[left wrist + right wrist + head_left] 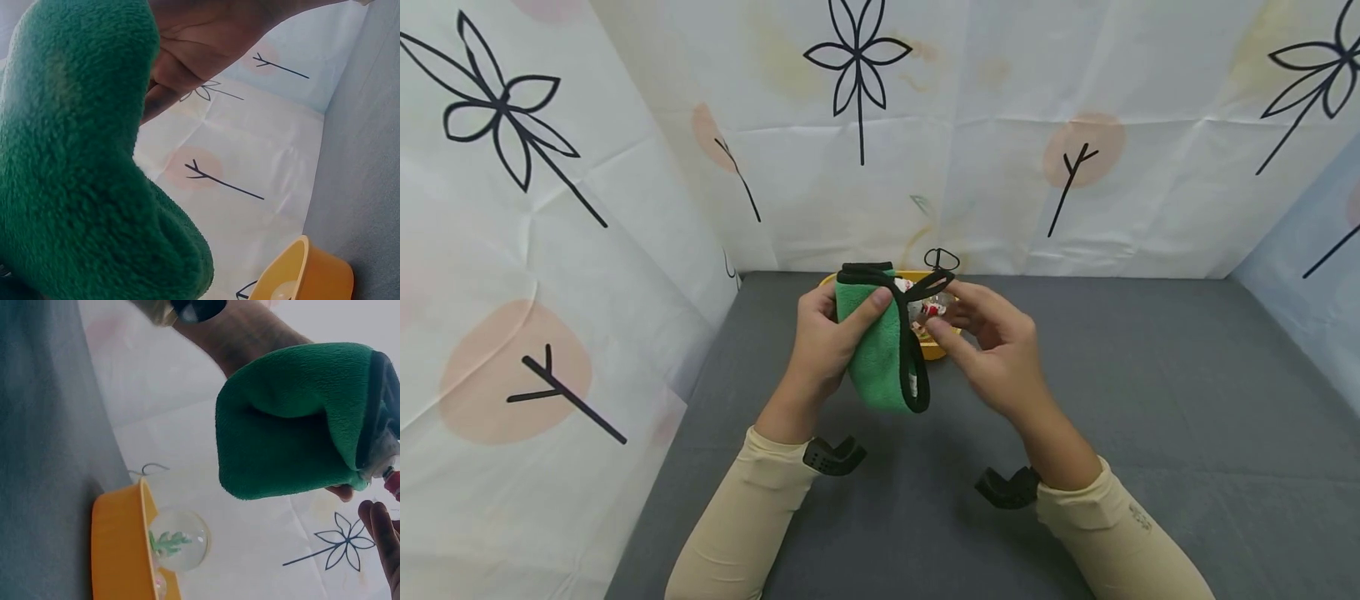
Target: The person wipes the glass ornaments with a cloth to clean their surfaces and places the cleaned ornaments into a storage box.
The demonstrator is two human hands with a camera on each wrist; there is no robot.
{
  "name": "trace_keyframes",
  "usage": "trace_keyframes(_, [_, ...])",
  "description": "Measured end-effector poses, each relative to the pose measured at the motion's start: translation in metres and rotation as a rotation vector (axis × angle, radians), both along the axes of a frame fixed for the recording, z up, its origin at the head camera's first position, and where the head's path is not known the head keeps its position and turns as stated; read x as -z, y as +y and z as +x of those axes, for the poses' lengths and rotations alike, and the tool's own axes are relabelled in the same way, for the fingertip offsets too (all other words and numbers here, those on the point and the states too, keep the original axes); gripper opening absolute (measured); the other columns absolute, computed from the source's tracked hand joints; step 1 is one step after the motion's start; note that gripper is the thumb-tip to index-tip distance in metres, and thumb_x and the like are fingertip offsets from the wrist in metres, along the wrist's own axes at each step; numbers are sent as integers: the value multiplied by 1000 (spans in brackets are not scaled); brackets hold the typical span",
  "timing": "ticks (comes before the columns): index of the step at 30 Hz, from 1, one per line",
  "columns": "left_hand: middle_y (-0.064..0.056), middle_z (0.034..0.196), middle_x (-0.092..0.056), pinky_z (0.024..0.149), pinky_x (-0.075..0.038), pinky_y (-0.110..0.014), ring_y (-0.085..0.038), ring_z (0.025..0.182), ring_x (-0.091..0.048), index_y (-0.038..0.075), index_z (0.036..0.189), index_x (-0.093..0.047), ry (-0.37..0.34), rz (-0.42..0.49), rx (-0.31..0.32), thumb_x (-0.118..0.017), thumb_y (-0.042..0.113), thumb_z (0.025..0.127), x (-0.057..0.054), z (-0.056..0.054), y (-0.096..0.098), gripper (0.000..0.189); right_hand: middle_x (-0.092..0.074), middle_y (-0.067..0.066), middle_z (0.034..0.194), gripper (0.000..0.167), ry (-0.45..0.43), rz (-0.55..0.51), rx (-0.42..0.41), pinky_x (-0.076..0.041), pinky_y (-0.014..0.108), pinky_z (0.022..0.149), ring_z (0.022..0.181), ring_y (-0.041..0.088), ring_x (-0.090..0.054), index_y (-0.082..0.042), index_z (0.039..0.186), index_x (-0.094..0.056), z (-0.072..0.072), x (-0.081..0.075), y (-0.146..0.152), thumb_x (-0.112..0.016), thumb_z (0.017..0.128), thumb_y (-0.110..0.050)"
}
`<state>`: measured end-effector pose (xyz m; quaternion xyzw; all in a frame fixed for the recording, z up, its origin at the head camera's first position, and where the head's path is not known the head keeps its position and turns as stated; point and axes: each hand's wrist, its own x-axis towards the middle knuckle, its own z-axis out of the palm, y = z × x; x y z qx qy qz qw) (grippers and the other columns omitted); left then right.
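My left hand (827, 337) grips a folded green cloth (876, 354) with black edging, its thumb pressed on the front. Beside the cloth's right edge shows a clear ball (931, 308) with a small red and white figure in it. Thumb and fingers of my right hand (1000, 346) curl around the ball's right side. In the right wrist view the cloth (281, 450) covers much of the ball, and only a piece with the red figure (392, 480) shows at the edge. The cloth (81, 156) hides my left fingers in the left wrist view.
Behind the hands, a yellow container (934, 350) stands on the grey table (1150, 400) near the back wall (1000, 192). Another clear ball (181, 540) with a green plant shape sits in it. Printed fabric walls enclose the left, back and right.
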<state>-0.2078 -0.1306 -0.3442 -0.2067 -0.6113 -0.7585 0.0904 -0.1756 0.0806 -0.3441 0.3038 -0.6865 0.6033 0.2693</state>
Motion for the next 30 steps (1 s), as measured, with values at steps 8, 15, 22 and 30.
trace_keyframes(8, [-7,98,-75,68,-66,-31,-16,76,-74,2,109,-77,0,-2,19,-85,34,92,0,1,1,37,-79,14,111,31,-72,-20,17,-64,25,85,96,10,-78,5,129,-72,4,-1,2,-74,99,-2])
trace_keyframes(15, [-8,96,-75,67,-66,-33,-18,74,-74,3,109,-77,-1,-20,3,-83,31,94,1,1,1,32,-76,13,122,45,3,-18,-12,-64,33,95,105,17,-76,6,125,-73,1,-3,1,-79,83,20])
trace_keyframes(22, [-8,96,-74,67,-66,-32,-17,75,-74,2,108,-77,-23,-26,-10,-81,30,95,2,0,0,31,-70,26,126,55,99,-6,-14,-58,38,107,125,21,-69,13,122,-70,1,-4,-2,-81,71,30])
trace_keyframes(30, [-4,90,-73,64,-64,-30,-15,69,-72,0,106,-76,-20,-2,-30,-80,28,95,1,-1,-1,30,-73,26,122,59,138,-10,32,-60,38,104,119,22,-72,11,124,-71,-1,-4,-1,-85,69,27])
